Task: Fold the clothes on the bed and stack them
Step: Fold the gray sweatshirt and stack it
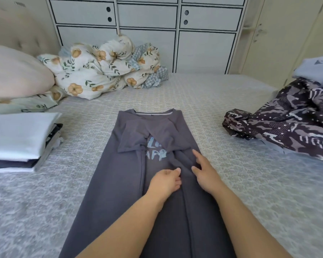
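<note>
While the grey T-shirt (153,183) lay flat in the middle of the bed (222,112), with both sleeves folded in, a fold of its cloth was pinched by the left hand (165,180). The right hand (205,174) was rested on it, fingers spread. A stack of folded clothes (21,140) was seen far left, a patterned garment (287,120) far right.

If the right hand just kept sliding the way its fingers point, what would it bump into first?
The right hand points up the grey garment towards its collar. It would likely first meet the folded-in sleeve lying over the pale blue lettering, though depth is hard to judge.
</note>
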